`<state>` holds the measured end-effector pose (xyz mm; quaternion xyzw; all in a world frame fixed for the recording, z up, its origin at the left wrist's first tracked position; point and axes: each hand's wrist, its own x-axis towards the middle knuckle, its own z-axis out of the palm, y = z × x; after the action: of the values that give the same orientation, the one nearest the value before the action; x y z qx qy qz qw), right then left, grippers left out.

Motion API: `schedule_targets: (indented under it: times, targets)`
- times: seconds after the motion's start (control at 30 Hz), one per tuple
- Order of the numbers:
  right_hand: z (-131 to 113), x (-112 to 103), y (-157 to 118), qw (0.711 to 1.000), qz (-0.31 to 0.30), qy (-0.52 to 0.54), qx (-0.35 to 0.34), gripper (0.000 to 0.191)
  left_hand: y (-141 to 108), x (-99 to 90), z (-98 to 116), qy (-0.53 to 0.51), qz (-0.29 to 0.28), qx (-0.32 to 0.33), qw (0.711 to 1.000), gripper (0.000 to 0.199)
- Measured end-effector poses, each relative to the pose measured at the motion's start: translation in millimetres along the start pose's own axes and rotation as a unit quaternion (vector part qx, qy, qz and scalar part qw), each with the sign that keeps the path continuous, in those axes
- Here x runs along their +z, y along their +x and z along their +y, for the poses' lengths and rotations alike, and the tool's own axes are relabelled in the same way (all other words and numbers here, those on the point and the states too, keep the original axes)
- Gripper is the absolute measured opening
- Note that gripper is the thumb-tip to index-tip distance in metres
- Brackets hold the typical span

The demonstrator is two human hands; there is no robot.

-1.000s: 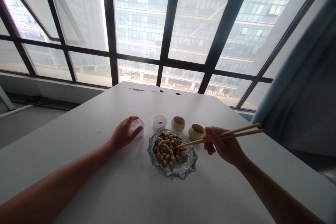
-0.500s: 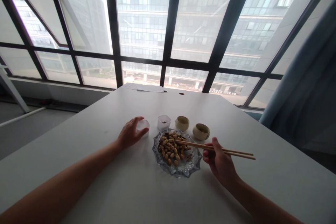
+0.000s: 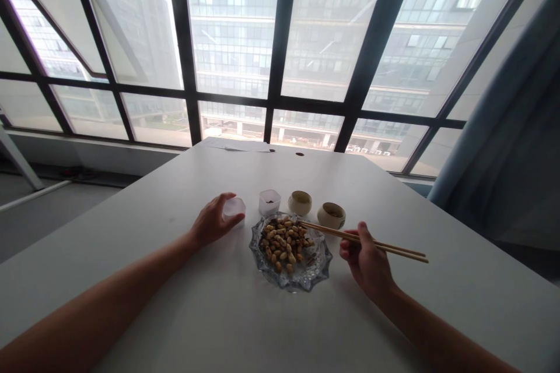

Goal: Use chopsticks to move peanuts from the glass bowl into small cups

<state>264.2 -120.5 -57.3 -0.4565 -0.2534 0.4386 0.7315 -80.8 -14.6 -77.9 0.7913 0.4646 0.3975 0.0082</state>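
My left hand [image 3: 214,221] curves its thumb and fingers around a small translucent plastic cup [image 3: 235,208] standing on the table. In my right hand [image 3: 367,259] is a pair of wooden chopsticks [image 3: 330,230], pointing left. Their tips lie close together at the back of the peanut pile; whether they pinch anything is too small to tell. Unshelled peanuts [image 3: 282,243] and some dark bits fill much of a scalloped glass dish [image 3: 322,271] between my hands. Just behind the dish stands a second translucent cup [image 3: 269,204] with small dark bits in it.
Two beige ceramic cups [image 3: 300,204] stand behind the dish, the right one near the chopsticks. White paper [image 3: 245,145] lies at the far end of the white table [image 3: 175,303]. Beyond are framed windows, with a blue curtain [image 3: 494,116] at the right.
The chopstick tips have moved from the middle of the peanuts to the back of the pile. My left hand stays around the cup. The whole view has shifted slightly.
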Motion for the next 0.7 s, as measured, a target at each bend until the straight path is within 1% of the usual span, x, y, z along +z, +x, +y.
schedule_targets:
  times: [0.1,0.17,0.23,0.27,0.3,0.33,0.37,0.43,0.47,0.5,0.53,0.57,0.6,0.7]
  targets:
    - [1,0,-1,0.999,-0.015,-0.014,-0.026,0.058,-1,0.6,0,0.002,-0.001,-0.001,1.0,0.059]
    - [1,-1,-3,0.997,-0.035,-0.036,-0.065,0.056,-1,0.7,0,0.004,-0.003,-0.002,1.0,0.06]
    - [1,-3,-7,0.985,-0.069,-0.077,-0.137,0.052,-1,0.7,0,0.005,-0.004,-0.001,1.0,0.061]
    - [-1,-4,-10,0.971,-0.099,-0.108,-0.191,0.048,-1,0.6,0,0.005,-0.004,-0.001,1.0,0.061]
    - [-3,-6,-13,0.946,-0.14,-0.145,-0.255,0.043,-1,0.6,0,0.005,-0.004,-0.001,1.0,0.06]
    - [-5,-7,-17,0.907,-0.191,-0.188,-0.325,0.038,-1,0.6,0,0.004,-0.005,-0.001,1.0,0.06]
    - [-8,-8,-21,0.853,-0.251,-0.229,-0.398,0.033,-1,0.7,1,0.003,-0.005,-0.002,1.0,0.06]
    - [-15,-9,-27,0.716,-0.361,-0.291,-0.522,0.025,-1,0.8,1,0.0,-0.005,-0.003,1.0,0.059]
    - [-18,-9,-29,0.653,-0.399,-0.31,-0.564,0.024,-1,0.8,2,-0.002,-0.004,-0.003,1.0,0.058]
    - [-21,-7,-31,0.603,-0.423,-0.323,-0.594,0.024,-1,0.8,2,-0.004,-0.003,-0.003,1.0,0.058]
    - [-23,-6,-32,0.569,-0.435,-0.332,-0.614,0.024,-1,0.8,3,-0.007,-0.001,-0.003,1.0,0.058]
    - [-25,-5,-33,0.549,-0.44,-0.339,-0.624,0.025,-1,0.8,3,-0.01,0.001,0.0,1.0,0.058]
    - [-26,-3,-34,0.54,-0.442,-0.343,-0.628,0.025,-1,0.7,3,-0.012,0.003,0.003,1.0,0.058]
    - [-29,-1,-33,0.533,-0.445,-0.346,-0.63,0.024,-2,0.6,2,-0.016,0.005,0.012,1.0,0.058]
